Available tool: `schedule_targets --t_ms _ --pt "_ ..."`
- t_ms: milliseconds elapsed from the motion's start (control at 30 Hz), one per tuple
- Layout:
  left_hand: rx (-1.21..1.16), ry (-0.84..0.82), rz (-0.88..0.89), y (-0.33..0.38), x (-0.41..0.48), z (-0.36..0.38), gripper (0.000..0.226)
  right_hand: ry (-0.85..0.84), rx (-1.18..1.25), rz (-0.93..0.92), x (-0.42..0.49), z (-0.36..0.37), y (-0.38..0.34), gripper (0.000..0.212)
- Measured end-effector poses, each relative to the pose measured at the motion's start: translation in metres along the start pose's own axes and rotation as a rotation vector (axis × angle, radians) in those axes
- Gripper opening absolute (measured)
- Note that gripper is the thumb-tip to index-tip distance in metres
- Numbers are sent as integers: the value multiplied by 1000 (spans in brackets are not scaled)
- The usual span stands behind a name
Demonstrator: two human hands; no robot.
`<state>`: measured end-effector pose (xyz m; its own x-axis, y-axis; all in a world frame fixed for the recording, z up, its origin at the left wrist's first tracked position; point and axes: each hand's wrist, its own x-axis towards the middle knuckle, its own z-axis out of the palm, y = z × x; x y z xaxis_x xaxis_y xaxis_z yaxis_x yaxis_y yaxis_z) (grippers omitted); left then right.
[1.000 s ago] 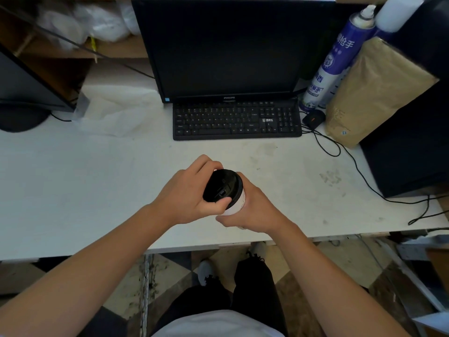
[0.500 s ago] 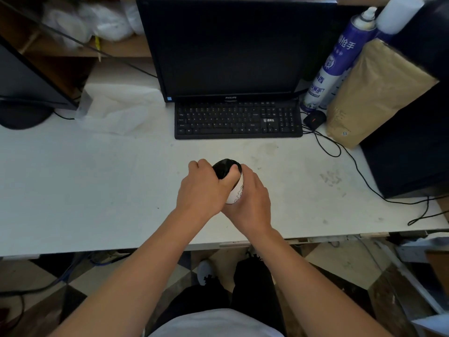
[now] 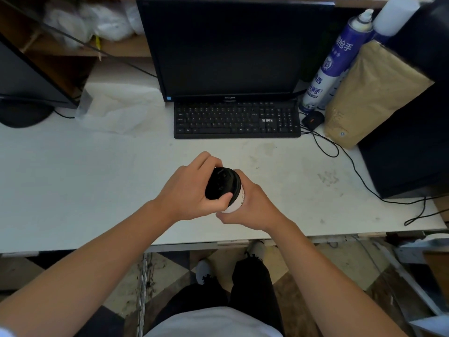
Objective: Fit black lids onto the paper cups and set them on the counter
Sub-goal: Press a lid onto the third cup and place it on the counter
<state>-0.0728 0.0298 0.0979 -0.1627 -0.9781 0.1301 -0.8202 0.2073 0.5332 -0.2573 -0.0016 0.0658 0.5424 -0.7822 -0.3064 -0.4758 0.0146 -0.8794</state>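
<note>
My left grip (image 3: 192, 190) curls round the black lid (image 3: 222, 182), thumb on its near rim, fingertips hidden behind the far edge. My right grip (image 3: 252, 207) wraps the tilted paper cup (image 3: 237, 202) over the white surface (image 3: 73, 178), near the keyboard (image 3: 237, 120). Only a sliver of cup wall shows. I cannot tell whether the lid is fully seated.

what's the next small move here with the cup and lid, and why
Probably press the round black plastic lid down along its rim with the left hand. That hand grips the lid on the tilted white paper cup, which the right hand holds above the white counter; whether it has fully seated cannot be told.
</note>
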Motion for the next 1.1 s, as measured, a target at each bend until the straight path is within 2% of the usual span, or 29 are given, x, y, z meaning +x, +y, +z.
schedule_targets --t_ms 133,300,367,433,533,767,933,1100 --pt "-23 49 -139 7 -5 7 64 87 -19 -9 -2 8 1 73" --pt "-72 92 -464 29 -1 17 59 219 -38 -30 -3 18 4 73" --pt "-71 101 -598 37 3 22 57 317 -104 -68 -3 24 4 70" --pt "-88 127 -655 42 5 24 61 438 -188 -117 -3 31 5 68" --pt "-105 165 -643 48 4 22 62 525 -201 -143 -4 38 8 72" --pt "-128 158 -457 44 -14 15 79 358 162 -37 -9 30 7 82" --pt "-291 243 -433 37 -18 13 74 376 238 -57 -10 39 -3 84" --pt "-428 185 -383 27 -20 3 69 353 287 -38 -11 43 -3 85"
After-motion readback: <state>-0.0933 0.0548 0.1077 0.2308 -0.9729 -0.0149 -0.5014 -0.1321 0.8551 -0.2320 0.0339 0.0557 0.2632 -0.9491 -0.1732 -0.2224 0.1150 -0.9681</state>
